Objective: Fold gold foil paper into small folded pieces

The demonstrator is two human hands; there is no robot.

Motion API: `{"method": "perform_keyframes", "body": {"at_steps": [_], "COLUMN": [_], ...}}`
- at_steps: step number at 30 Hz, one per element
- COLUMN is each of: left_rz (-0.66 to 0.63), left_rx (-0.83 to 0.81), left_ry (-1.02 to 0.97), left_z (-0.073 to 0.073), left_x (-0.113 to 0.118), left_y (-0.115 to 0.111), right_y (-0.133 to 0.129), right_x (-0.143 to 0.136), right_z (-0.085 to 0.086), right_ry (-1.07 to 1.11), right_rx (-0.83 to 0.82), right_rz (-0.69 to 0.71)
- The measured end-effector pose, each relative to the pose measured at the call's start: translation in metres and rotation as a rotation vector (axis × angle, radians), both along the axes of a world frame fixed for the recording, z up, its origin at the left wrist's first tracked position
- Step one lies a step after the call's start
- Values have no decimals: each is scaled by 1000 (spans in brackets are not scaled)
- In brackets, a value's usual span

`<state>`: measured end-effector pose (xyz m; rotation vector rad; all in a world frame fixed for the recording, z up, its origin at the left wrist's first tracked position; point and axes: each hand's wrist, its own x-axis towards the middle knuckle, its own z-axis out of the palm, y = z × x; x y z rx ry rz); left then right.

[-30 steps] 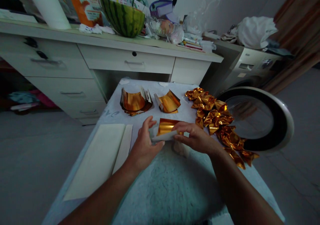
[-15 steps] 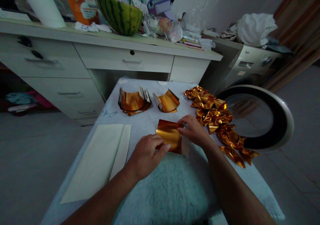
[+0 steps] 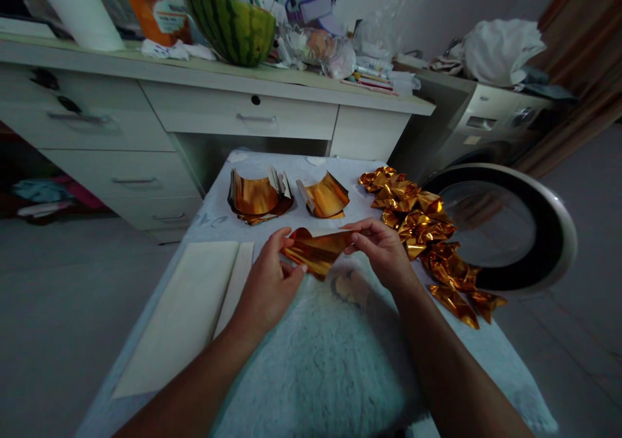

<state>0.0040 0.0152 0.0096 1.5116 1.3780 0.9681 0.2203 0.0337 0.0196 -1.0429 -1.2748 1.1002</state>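
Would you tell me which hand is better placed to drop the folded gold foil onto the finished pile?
Probably the right hand: it pinches the gold foil, and the pile lies just beside it.

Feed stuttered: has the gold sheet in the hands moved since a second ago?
Yes. The gold sheet has lifted off the table and is folded, held between the left hand and right hand.

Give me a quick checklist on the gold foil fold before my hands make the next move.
1. Left hand grips the gold foil sheet: ok.
2. Right hand pinches its other end: ok.
3. Sheet lifted off the white cloth: ok.
4. Crease sharp and even: cannot tell.
5. Pile of folded gold pieces apart from both hands: ok.
6. Curled foil stacks within view behind the sheet: ok.
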Motion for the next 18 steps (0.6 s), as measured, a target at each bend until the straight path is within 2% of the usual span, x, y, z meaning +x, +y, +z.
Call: {"method": "perform_keyframes", "body": {"at_steps": [5,8,10,14,18], "left_rz": [45,34,22,-24,-133], "left_rx": [20,57,107,274,354], "left_ry": [-206,-310,-310,-91,194], "left_z": [3,1,-2,-3,5], "left_x": [3,5,5,2,0], "left_y": [-1,0,0,-2,-10], "right_y": [-6,-11,-14,-18,-20], "right_x": [2,3,5,10,18], "right_z": [5,10,14,16,12], "right_ry": [96,73,40,-43,-133], "right_rx": [61,110,114,74,29], "right_rz": [73,109,165,290,431]}}
